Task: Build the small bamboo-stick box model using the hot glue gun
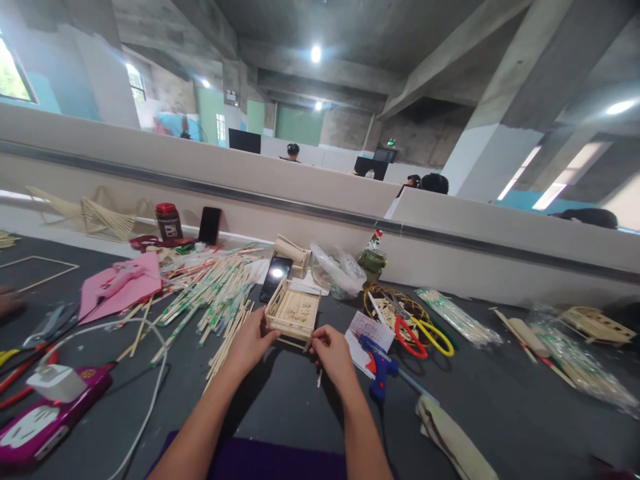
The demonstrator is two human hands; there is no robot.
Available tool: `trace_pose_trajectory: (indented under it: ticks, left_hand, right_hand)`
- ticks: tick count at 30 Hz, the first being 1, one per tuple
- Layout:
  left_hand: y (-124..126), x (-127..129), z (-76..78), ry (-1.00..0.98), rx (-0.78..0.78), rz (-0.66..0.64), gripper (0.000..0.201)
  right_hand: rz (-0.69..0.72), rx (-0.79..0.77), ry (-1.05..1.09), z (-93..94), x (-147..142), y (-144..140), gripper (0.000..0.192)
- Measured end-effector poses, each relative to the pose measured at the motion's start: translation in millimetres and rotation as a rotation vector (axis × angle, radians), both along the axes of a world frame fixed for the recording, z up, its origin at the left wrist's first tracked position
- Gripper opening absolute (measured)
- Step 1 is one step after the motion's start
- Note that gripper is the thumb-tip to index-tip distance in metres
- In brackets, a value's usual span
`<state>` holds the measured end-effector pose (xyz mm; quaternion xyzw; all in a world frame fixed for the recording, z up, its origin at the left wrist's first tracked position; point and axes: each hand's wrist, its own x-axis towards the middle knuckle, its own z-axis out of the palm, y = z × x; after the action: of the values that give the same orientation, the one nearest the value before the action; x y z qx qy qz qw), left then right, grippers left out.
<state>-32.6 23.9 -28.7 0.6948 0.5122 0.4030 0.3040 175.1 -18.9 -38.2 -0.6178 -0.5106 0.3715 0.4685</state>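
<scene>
A small model bed-like frame of thin wooden sticks (295, 310), with railed sides and small chips on its flat top, is tilted over the dark table. My left hand (253, 340) grips its left front corner between thumb and fingers. My right hand (331, 350) is closed in a pinch at the right front corner; what its fingertips hold is hidden. Below those fingers a short stick end (319, 379) shows. Just behind the model lies a phone (276, 279) with a bright reflection, next to another small stick-built piece (291, 253).
Loose sticks (215, 290) cover the table to the left, near a pink glue gun (120, 281). On the right are a blue glue gun (381, 370), scissors (417, 333), a basket (390, 300) and a cloth (453, 437). A power strip (55, 413) with a white cable and another person's hand (10, 300) are left.
</scene>
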Motion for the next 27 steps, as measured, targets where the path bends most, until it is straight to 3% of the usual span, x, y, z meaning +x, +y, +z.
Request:
trace_pose_trajectory:
  ticks: [7,15,27]
  left_hand:
    - [-8,5,-1.3,0.117,0.049,0.026,0.047]
    - [-9,7,-0.5,0.103,0.065,-0.029,0.046]
    - [-8,13,-2.7,0.021,0.049,-0.070,0.037]
  right_hand:
    - [-0.053,0.070,0.076,10.5,15,-5,0.020]
    - [0.024,0.080,0.134,26.9,21,-12,0.028]
    - [-0.015,0.167,-0.066,24.5,19,-11,0.023]
